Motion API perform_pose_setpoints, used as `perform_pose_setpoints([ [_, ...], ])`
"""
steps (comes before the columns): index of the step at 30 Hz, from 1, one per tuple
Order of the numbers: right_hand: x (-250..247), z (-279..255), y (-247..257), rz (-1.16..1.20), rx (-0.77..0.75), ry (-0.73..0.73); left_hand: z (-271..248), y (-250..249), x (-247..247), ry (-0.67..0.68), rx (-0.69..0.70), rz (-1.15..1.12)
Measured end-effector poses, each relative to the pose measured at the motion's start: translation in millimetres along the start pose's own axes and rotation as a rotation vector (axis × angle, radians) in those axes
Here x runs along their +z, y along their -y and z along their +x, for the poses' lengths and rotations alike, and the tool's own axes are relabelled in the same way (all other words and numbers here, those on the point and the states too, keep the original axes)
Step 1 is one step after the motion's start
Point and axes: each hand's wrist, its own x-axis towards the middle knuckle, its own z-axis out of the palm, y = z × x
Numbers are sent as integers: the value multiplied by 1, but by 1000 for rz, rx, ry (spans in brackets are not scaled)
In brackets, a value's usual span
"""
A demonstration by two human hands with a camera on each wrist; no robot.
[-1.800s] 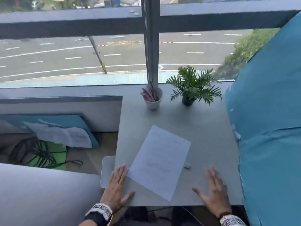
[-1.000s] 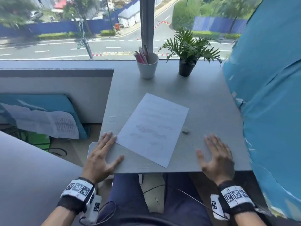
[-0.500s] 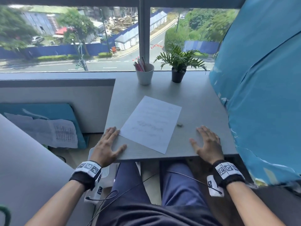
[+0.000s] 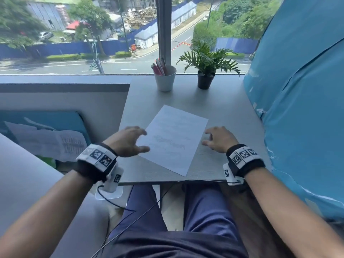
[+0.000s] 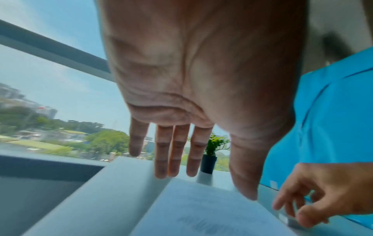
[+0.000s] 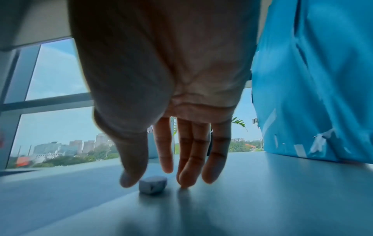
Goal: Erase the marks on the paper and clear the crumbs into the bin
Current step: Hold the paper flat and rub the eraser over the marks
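Observation:
A white paper (image 4: pixel 175 135) with faint pencil marks (image 4: pixel 168 143) lies slanted on the grey table (image 4: pixel 227 112). My left hand (image 4: pixel 145 140) hovers open at the paper's left edge with its fingers spread. In the left wrist view, the left hand (image 5: pixel 210 183) hangs just above the paper (image 5: pixel 201 210). My right hand (image 4: pixel 205 137) is by the paper's right edge. In the right wrist view, a small white eraser (image 6: pixel 153 184) lies on the table between the thumb and fingers of the right hand (image 6: pixel 147 175). That hand is open and does not grip the eraser.
A white cup of pens (image 4: pixel 165 79) and a small potted plant (image 4: pixel 205 71) stand at the table's far edge by the window. A blue covered bulk (image 4: pixel 301 108) borders the right side. A white container (image 4: pixel 109 193) sits below the table's front left corner.
Both hands have lifted off the table's front edge and moved forward, the left to the paper's left edge and the right over the eraser. The head view has tilted.

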Motion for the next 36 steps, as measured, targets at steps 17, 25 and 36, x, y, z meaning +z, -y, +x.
perform_pose_setpoints([
  [17, 1, 1, 42, 426, -156, -32, 73, -52, 60, 199, 192, -32],
  [25, 19, -10, 67, 350, -186, -2, 67, -45, 72, 225, 154, -22],
  [36, 20, -12, 73, 308, -241, 86, 68, -46, 74, 250, 98, 12],
])
